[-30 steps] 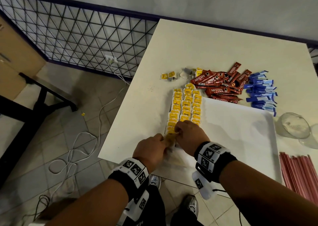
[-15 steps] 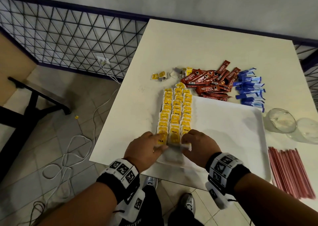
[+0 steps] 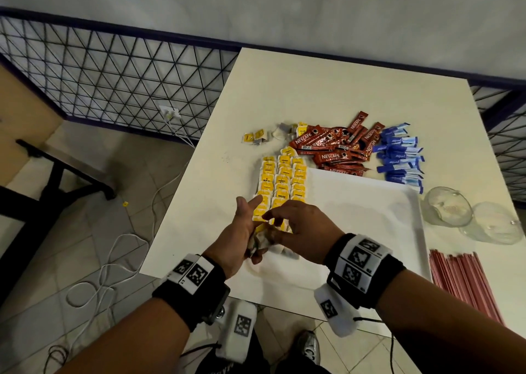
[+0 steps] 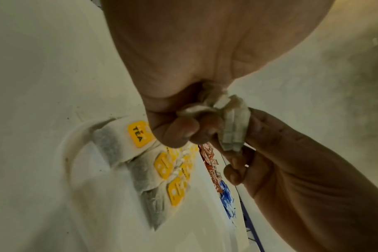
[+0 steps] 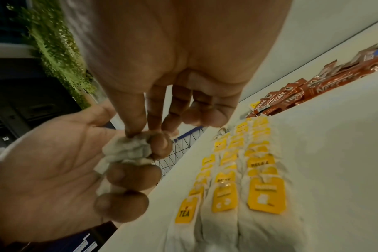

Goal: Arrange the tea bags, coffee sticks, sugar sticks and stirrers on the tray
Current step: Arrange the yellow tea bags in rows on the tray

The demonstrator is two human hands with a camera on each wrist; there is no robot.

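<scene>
My left hand is lifted above the near left corner of the white tray, palm turned up. Its fingers curl round a crumpled bunch of tea bags, seen closer as a bunch of tea bags. My right hand hovers beside it; its fingertips touch the top of the bunch, thumb apart. Three rows of yellow-tagged tea bags lie along the tray's left side. Red coffee sticks and blue sugar sticks are piled beyond the tray. Red stirrers lie at the right.
Two glass cups lie on their sides right of the tray. A few loose tea bags sit on the table left of the coffee pile. The table's left edge drops to a floor with cables.
Both hands were pressing on the near end of the tea bag rows. The left hand has since risen and turned palm up with a bunch of tea bags, and the right hand has come over it.
</scene>
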